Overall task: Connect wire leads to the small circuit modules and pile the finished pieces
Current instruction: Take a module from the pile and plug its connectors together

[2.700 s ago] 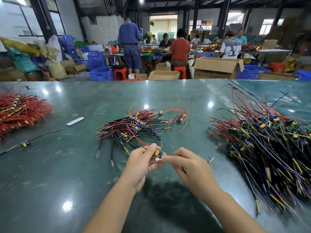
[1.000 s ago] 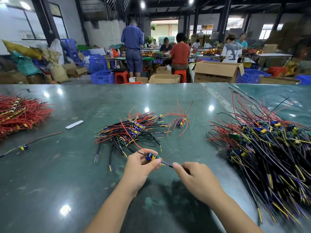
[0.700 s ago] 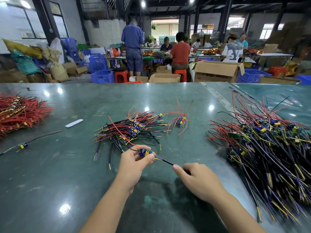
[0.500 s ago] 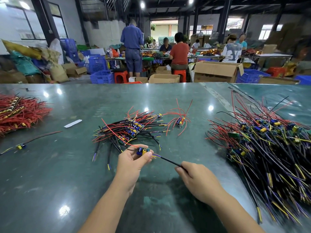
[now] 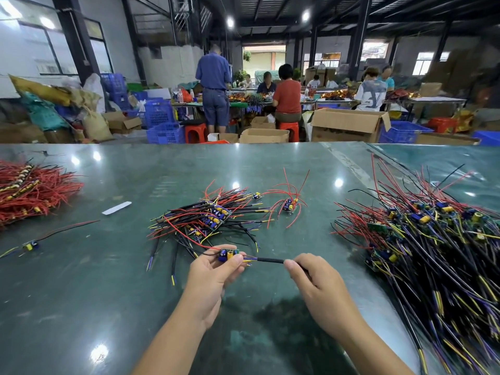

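Module (image 5: pixel 228 254) pinched in my left hand (image 5: pixel 213 274); its black lead (image 5: pixel 270 260) runs sideways to my right hand (image 5: pixel 316 282), pinching it, centre pile (image 5: pixel 208 220) just beyond.

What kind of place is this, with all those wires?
Most likely a small electronics assembly workshop. A hand holds a circuit module, heaps of wired modules lie on the green table, and other workers sit at benches among cardboard boxes.
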The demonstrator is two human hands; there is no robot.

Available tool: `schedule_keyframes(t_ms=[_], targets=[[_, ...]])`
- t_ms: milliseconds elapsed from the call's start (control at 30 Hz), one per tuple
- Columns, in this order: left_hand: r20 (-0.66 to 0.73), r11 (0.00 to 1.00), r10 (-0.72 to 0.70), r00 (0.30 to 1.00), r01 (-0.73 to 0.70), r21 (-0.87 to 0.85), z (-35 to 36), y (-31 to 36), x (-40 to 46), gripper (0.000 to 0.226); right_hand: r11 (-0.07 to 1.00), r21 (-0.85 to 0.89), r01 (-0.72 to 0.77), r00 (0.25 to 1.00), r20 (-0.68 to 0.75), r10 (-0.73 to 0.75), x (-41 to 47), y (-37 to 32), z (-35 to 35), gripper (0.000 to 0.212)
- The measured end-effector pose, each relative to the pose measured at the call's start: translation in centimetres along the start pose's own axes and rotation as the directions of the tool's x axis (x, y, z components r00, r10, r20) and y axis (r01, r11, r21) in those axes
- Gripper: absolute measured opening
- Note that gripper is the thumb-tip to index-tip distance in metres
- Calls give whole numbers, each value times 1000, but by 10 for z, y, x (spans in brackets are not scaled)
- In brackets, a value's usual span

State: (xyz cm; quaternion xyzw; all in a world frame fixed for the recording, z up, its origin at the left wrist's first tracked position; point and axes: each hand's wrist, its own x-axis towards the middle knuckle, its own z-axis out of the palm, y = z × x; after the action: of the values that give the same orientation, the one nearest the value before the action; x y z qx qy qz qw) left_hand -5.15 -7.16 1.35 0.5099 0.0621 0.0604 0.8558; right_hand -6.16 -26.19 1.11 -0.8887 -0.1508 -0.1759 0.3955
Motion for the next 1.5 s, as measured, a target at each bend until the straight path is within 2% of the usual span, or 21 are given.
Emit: schedule_keyframes(t_ms=[133,233,333,400,467,567,633,733,800,867,967,1033,1100,1200,1300,1367,1433,1500], targets=[[17,988,-80,997,82,-131,3,2,-2,17,991,83,103,988,-122,-92,0,-4,1,26],[68,958,-159,985,171,-231,5,4,-4,14,971,196,134,977,-192,-96,-1,-4,3,21],[125,931,-207,970,234,-278,6,8,-5,20,966,218,140,973,-210,-94,1,3,2,22],[132,926,-220,966,250,-282,5,9,-5,21,980,116,163,972,-190,-139,4,11,-2,22],[133,923,-229,964,259,-284,5,8,-5,20,977,-64,205,964,-160,-213,7,17,-5,30],[142,931,-207,968,240,-276,5,8,-5,20,962,-195,193,972,-93,-214,7,18,-9,39],[132,956,-162,978,189,-224,3,10,-5,24,944,-282,173,981,-37,-191,4,16,-8,38],[106,985,-130,986,140,-102,1,7,-4,24,884,-442,154,981,-38,-190,-3,6,-8,36],[113,988,-144,983,149,-34,2,3,-6,24,865,-465,186,975,-24,-222,-4,-3,-5,36],[135,987,-156,978,158,-2,4,-1,-7,25,873,-412,259,966,97,-241,-6,-10,2,31],[166,989,-143,976,149,-24,5,-1,-8,31,944,-296,145,971,227,-78,-7,-9,10,26],[201,984,-139,970,159,-84,5,0,-8,32,980,-188,71,975,220,-28,-6,-5,11,23],[230,973,-139,963,176,-149,5,1,-9,29,995,-59,79,981,184,-67,-5,-9,11,19],[262,966,-147,954,195,-168,5,0,-9,32,997,-6,71,982,174,-69,-7,-13,10,12],[290,968,-153,945,203,-148,3,-1,-8,45,1000,-12,23,998,58,-22,-7,-16,-1,18],[304,971,-169,938,212,-112,-1,0,-8,50,1000,9,0,991,-134,1,0,-19,-20,18],[304,972,-180,936,217,-92,-4,2,-6,52,999,-30,-35,936,-350,22,9,-16,-51,18],[274,973,-175,946,210,-101,-4,3,-5,50,988,-110,-112,878,-476,47,17,-7,-87,20]])
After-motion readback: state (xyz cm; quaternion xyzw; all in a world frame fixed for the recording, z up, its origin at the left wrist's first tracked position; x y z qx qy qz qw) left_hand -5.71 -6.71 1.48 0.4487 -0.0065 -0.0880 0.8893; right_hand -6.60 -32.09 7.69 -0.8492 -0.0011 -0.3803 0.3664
